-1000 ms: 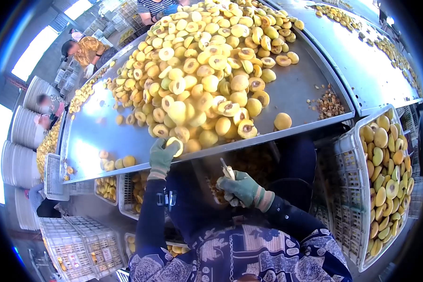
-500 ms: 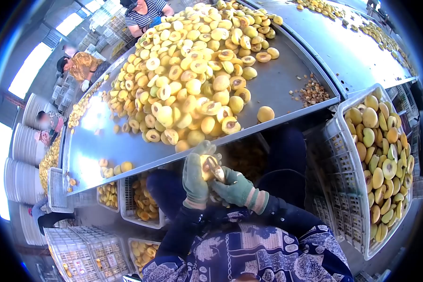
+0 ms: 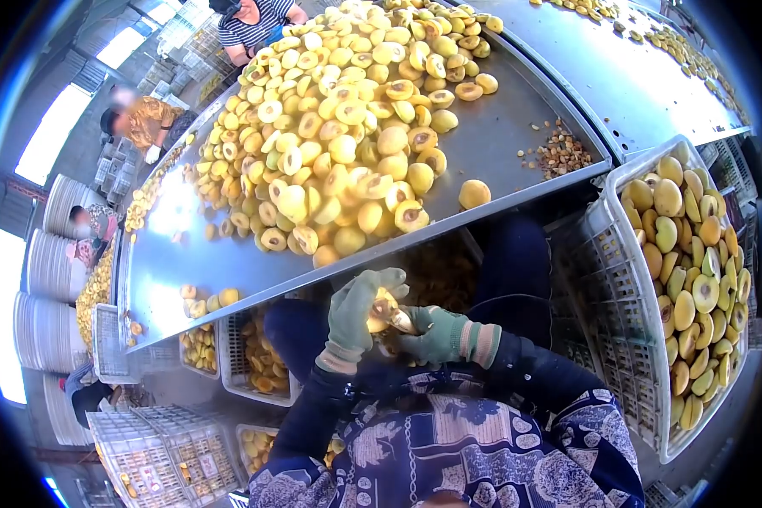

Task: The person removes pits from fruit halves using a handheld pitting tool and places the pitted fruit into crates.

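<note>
My left hand (image 3: 352, 315), in a green glove, is wrapped round a halved yellow fruit (image 3: 383, 308) just below the table's front edge. Against the fruit's right side my right hand (image 3: 432, 334), also gloved, grips a small tool (image 3: 403, 322), whose blade end is mostly hidden at the fruit. Beyond both hands, a large heap of halved fruit (image 3: 339, 144) lies on the metal table (image 3: 516, 127). One fruit half (image 3: 474, 194) sits apart near the front edge.
Pit pieces (image 3: 560, 152) lie at the table's right corner. A crate (image 3: 622, 254) of fruit halves stands at the right, with more crates (image 3: 229, 347) below the table at the left. A person in stripes (image 3: 250, 30) and a person in orange (image 3: 148, 118) work beyond.
My left hand has come from the table edge with the fruit to my right hand and the tool. The two hands now meet in front of my body. The view has shifted.
</note>
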